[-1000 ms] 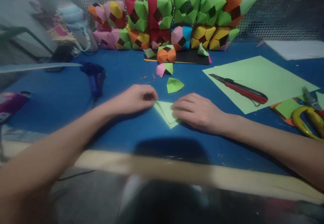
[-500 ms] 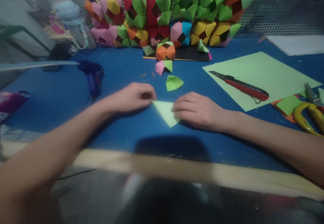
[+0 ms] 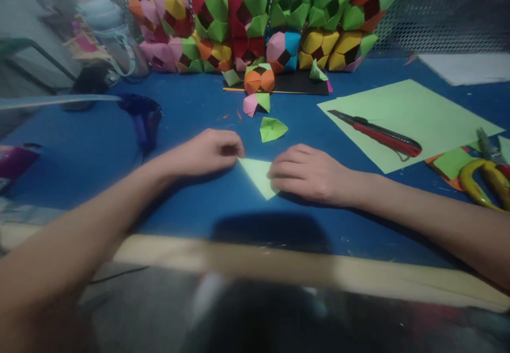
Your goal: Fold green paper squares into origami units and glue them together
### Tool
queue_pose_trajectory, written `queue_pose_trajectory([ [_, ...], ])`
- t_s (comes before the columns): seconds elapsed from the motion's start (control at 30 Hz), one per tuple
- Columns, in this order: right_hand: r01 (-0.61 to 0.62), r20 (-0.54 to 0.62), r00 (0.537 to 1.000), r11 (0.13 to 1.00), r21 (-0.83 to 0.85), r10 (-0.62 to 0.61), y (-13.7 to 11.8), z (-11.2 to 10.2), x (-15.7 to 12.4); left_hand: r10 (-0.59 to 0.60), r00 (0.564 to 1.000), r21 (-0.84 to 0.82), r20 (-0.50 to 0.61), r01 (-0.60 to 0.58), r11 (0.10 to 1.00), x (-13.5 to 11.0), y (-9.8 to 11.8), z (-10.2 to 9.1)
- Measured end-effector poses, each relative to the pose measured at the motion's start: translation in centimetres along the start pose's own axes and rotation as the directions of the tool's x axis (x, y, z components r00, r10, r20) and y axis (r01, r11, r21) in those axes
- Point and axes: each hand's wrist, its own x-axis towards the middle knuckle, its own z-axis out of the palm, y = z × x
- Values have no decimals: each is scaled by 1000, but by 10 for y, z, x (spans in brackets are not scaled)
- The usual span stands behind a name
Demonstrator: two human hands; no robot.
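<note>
Paper [image 3: 257, 174], triangular. Left hand [image 3: 217, 151], fingers curled, at left corner; right hand [image 3: 311, 175] over right side. Cannot tell if either grips.

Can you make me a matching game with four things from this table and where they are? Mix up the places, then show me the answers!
Things:
1. Folded paper triangle
2. Utility knife
3. Glue gun
4. Stacked paper balls

Places:
A. Left of the left hand
B. In front of the perforated panel
C. Partly under the fingers of the right hand
D. On the large light-green sheet

Right pairs: 1-C, 2-D, 3-A, 4-B
</note>
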Motion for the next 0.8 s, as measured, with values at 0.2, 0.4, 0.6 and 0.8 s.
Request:
queue_pose_trajectory([
  [0.2,31,51,998,999,-40,-29,0,-3,2,32,999,28,-12,-32,999,-1,0,0],
  [0.4,68,91,994,997,-22,-66,3,-8,4,65,998,58,-22,-64,996,0,0,2],
  [0.6,55,160,985,998,41,-61,4,-14,5,0,1000,53,-17,1,999,-1,6,1],
  [0.8,27,194,980,996,82,-43,4,-15,6,-124,982,20,-140,128,992,2,18,12],
])
